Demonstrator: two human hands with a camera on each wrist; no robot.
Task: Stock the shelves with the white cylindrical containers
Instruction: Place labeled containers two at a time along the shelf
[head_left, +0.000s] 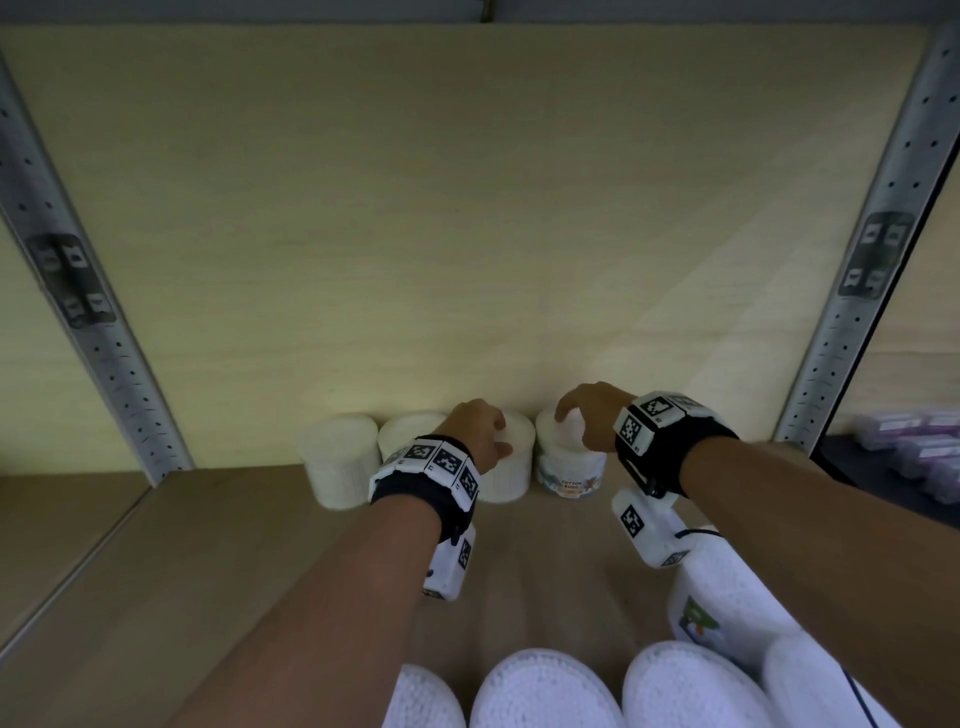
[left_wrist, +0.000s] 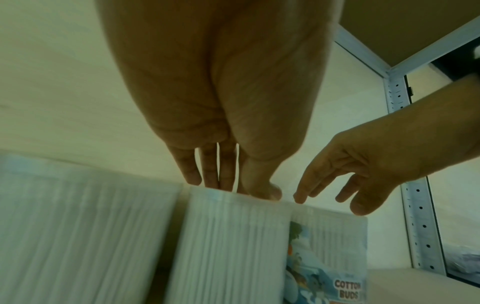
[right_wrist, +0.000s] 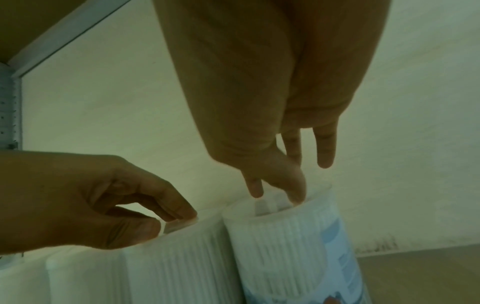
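Four white cylindrical containers stand in a row against the shelf's back panel. My left hand (head_left: 498, 441) is over the third container (head_left: 511, 480). Its thumb and fingers pinch that container's lid rim (right_wrist: 179, 223), as the right wrist view shows. My right hand (head_left: 571, 431) arches over the fourth container (head_left: 571, 473), which carries a "COTTON BUDS" label (left_wrist: 346, 290). Its fingers are nearly straight, with the fingertips (right_wrist: 255, 192) resting on the lid. The first container (head_left: 340, 462) and the second container (head_left: 410, 431) stand untouched to the left.
Several more white containers (head_left: 545, 686) sit in the near foreground, and a labelled one (head_left: 727, 603) lies under my right forearm. Perforated metal uprights (head_left: 104, 353) (head_left: 841, 338) frame the bay. The shelf board (head_left: 208, 571) lies beneath. Purple packs (head_left: 914, 452) sit in the bay to the right.
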